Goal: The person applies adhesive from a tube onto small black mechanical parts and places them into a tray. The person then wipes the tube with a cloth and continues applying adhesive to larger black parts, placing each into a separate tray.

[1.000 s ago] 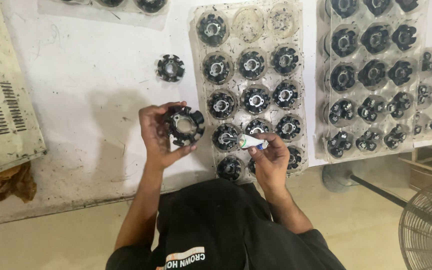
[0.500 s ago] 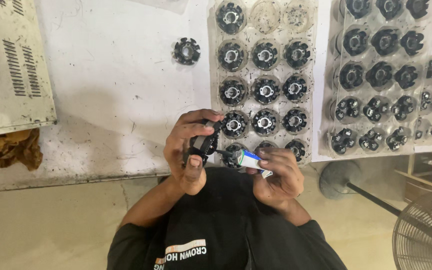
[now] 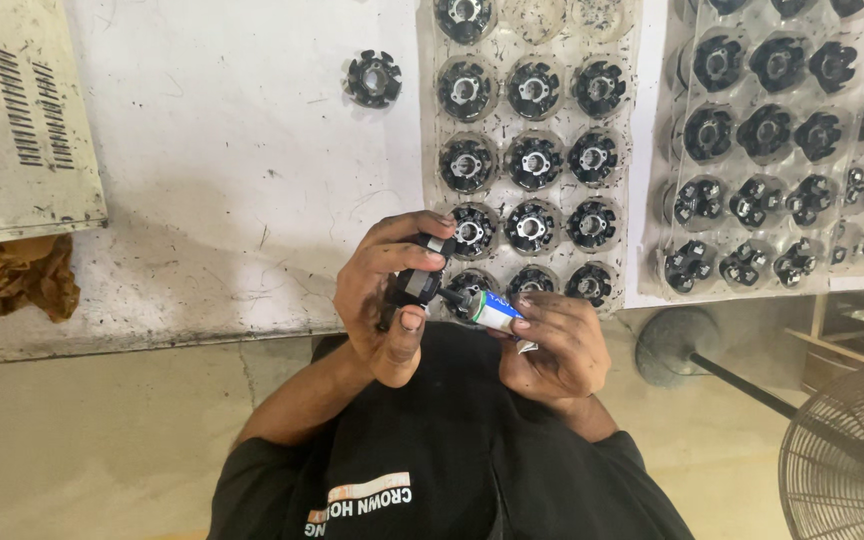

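A: What's on the white tabletop (image 3: 202,150)?

B: I see clear trays (image 3: 527,150) of black round parts, one tray just beyond my hands.

A: And the hands?

B: My left hand (image 3: 387,295) is curled tight round one black part (image 3: 414,283), tilted toward the small tube (image 3: 487,308) pinched in my right hand (image 3: 552,345), nozzle touching it.

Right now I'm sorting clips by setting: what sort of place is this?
Probably a small assembly workshop: clear trays of identical black round parts, a worn white workbench, and a floor fan.
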### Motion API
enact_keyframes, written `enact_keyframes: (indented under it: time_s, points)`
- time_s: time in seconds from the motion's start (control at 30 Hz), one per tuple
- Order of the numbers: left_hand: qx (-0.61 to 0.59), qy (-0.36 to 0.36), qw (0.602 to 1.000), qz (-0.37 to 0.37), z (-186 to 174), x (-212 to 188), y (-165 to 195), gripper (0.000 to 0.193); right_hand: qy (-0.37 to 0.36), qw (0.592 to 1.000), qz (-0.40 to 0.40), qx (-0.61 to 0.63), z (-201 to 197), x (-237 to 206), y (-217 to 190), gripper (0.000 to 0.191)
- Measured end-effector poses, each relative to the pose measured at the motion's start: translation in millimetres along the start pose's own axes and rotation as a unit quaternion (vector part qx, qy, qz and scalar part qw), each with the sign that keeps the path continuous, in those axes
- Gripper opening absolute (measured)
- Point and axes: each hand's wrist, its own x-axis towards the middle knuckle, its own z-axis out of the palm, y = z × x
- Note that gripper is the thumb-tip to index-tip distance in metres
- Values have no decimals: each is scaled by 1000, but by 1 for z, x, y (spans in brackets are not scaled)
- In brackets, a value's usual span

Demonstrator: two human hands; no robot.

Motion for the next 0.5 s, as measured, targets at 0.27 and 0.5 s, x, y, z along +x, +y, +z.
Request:
enact_keyframes:
  time_s: [0.27,0.5]
  points:
    - [-47,17,999,-15,3,-6,-3,44,-3,1000,-1,0,-2,-1,-2,31]
    - [-71,54,996,-13,6,-10,-10,43,-6,1000,12,-1,-3,0,-5,29]
